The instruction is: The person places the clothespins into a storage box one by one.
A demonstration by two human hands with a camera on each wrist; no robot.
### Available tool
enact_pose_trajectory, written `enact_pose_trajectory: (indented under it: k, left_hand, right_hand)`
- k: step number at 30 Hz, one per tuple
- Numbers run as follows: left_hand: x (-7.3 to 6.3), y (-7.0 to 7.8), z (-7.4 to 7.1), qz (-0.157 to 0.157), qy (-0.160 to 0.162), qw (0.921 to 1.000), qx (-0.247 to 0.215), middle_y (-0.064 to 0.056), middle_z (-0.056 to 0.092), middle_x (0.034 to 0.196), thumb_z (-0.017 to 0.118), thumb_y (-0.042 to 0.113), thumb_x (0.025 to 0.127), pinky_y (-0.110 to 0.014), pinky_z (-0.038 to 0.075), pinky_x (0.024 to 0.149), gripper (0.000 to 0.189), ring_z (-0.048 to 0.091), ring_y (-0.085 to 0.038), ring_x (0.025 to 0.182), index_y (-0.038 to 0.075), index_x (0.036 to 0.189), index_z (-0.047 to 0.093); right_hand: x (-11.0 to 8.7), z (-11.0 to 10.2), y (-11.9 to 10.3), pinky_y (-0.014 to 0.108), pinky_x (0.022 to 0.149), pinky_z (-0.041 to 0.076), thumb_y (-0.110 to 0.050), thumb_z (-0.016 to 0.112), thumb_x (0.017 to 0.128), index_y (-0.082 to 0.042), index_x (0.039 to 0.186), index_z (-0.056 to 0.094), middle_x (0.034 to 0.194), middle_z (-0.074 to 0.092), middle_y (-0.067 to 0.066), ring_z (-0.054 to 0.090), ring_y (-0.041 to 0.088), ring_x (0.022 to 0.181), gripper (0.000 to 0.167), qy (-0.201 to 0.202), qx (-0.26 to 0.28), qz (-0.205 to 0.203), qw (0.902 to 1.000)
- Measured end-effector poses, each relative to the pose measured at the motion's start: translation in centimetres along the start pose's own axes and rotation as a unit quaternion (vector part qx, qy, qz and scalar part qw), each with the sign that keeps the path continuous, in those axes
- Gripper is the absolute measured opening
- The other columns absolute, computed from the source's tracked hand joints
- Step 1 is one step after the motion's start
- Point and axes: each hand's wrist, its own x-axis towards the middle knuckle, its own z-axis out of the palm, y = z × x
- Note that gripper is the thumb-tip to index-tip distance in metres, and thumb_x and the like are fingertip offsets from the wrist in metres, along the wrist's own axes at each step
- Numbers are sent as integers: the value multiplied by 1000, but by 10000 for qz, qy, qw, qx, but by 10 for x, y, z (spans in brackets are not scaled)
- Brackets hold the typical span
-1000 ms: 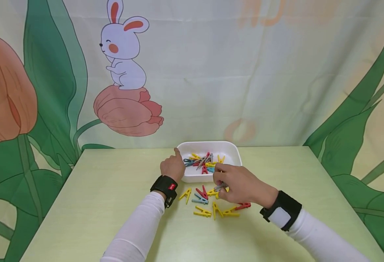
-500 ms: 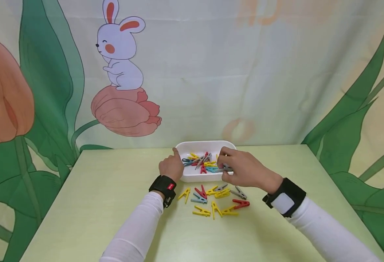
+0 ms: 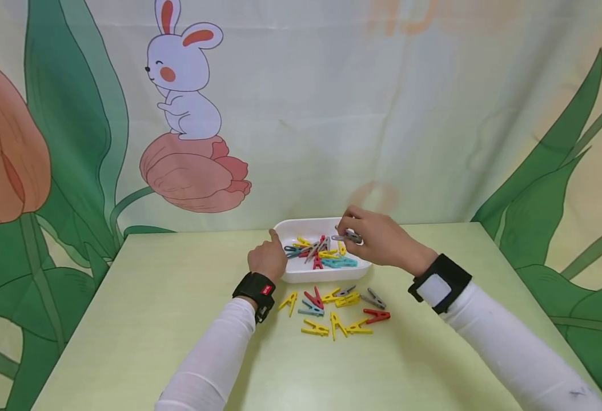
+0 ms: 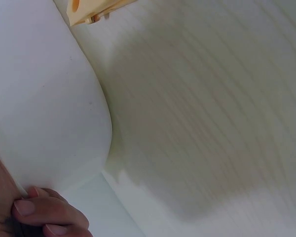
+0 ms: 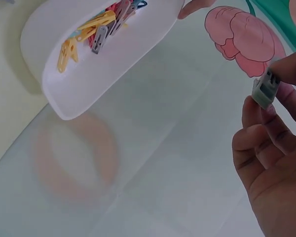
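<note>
In the head view, a white plastic tray (image 3: 326, 276) stands at the back of the table with several yellow, red, grey and blue clothespins (image 3: 326, 250) in it. My left hand (image 3: 268, 260) holds the tray's left end, its fingers at the rim. Over the tray's right side, my right hand (image 3: 378, 235) pinches a grey clothespin (image 3: 351, 236) between thumb and fingers. That same grey clothespin (image 5: 265, 91) shows end-on at the fingertips in the right wrist view. In front of the tray lie several loose clothespins, among them a red one (image 3: 377, 315) and a grey one (image 3: 374, 298).
A pale yellow-green table (image 3: 188, 308) spreads around the tray. Directly behind its back edge hangs a cloth backdrop (image 3: 301, 125) printed with a rabbit, tulips and leaves. One yellow clothespin (image 4: 96, 10) lies beside the tray in the left wrist view.
My right hand has moved from above the loose clothespins back and up over the tray, carrying the grey clothespin. My left hand has stayed at the tray's left end.
</note>
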Motion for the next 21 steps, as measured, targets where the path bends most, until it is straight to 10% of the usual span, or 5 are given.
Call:
enact_pose_trajectory:
  k: [21]
  left_hand:
    - [-2,0,-2,34,116,9999,-22,-14,68,81,50,21,99,-38,52,63,59,60,-25,62,2,152,33]
  right_hand:
    - [44,9,24,33,77,52,-20,64,93,-13,109,70,111,62,4,60,19,86,18,-188,-122,278,9994]
